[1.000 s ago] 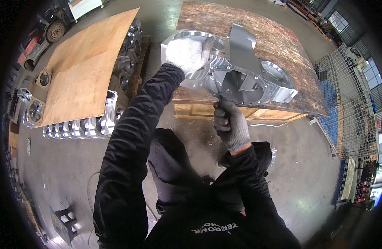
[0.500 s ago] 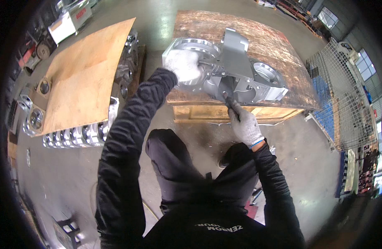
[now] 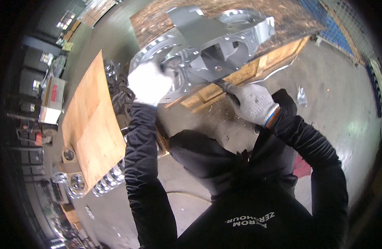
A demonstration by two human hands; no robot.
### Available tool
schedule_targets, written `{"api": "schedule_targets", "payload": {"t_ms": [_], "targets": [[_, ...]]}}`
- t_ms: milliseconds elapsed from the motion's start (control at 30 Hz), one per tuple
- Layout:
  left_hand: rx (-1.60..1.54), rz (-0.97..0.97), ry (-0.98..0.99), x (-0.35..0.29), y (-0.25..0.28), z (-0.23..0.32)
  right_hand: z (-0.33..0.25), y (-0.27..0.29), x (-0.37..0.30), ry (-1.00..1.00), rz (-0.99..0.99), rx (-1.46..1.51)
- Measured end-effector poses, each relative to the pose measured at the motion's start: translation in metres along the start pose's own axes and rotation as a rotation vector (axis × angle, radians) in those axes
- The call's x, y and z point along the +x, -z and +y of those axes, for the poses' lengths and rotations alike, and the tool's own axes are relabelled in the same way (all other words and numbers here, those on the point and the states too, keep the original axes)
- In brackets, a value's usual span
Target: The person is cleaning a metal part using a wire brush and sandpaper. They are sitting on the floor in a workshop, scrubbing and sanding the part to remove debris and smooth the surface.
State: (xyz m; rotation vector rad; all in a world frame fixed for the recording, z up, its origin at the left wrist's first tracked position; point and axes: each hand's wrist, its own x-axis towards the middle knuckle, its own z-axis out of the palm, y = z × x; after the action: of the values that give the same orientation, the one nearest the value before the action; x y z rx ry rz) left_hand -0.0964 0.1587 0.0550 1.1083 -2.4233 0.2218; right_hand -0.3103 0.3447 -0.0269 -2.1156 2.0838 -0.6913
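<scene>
I see one casting (image 3: 197, 37), long axis rising rightward; left hand (image 3: 151, 83) at its left, right hand (image 3: 253, 101) below; fingers' hold I cannot tell.

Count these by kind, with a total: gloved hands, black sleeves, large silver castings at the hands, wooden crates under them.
Gloved hands: 2
Black sleeves: 2
Large silver casting: 1
Wooden crate: 1
Total: 6
</scene>
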Motion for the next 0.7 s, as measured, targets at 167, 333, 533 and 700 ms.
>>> {"api": "schedule_targets", "payload": {"t_ms": [167,333,533,700], "targets": [[0.063,0.150,-0.100,0.003,-0.010,-0.011,-0.005,0.032,0.005,-0.024,-0.091,0.044],[0.018,0.037,-0.030,-0.002,-0.006,-0.017,0.000,-0.007,0.034,0.043,-0.075,0.191],[0.052,0.060,-0.046,0.008,-0.009,-0.012,0.025,-0.022,0.031,0.001,-0.034,0.353],[0.099,0.070,-0.029,-0.002,-0.007,-0.019,0.009,0.018,0.021,0.041,-0.074,0.359]]}}
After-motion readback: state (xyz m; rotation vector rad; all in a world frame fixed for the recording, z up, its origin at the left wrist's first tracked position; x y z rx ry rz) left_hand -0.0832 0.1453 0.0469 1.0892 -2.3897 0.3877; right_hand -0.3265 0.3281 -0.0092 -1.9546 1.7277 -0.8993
